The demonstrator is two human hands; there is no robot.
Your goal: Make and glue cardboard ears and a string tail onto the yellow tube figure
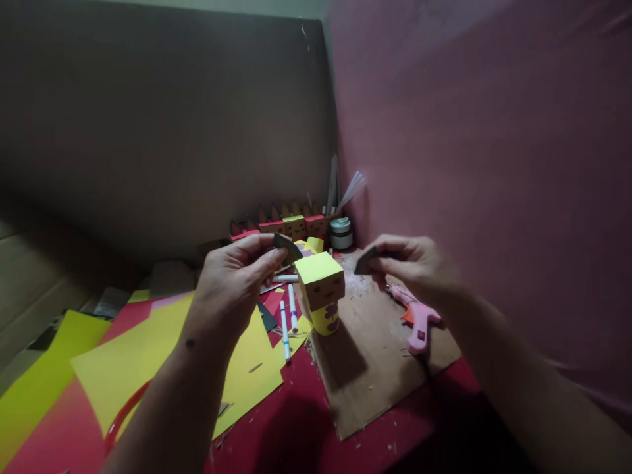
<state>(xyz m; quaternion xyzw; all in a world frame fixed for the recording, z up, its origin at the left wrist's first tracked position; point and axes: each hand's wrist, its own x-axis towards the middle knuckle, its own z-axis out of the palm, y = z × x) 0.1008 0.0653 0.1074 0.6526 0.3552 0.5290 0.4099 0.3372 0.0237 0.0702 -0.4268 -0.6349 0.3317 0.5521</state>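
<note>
Left hand (234,275) pinches one dark piece (292,249); right hand (417,260) pinches a second dark piece (364,264). The glue gun (421,324) lies beneath the latter: burn risk if hot. Between the hands, the box-headed figure (320,284) stands upright near the edge of the cardboard (378,375); top-heavy, it could topple if knocked.

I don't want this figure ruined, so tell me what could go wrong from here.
The pink glue gun lies below the right hand in view; if hot, it might burn. The box-headed figure stands on a narrower yellow cylinder, so a bump might topple it. The dark cutout pinched in the left hand could bend if squeezed.
</note>
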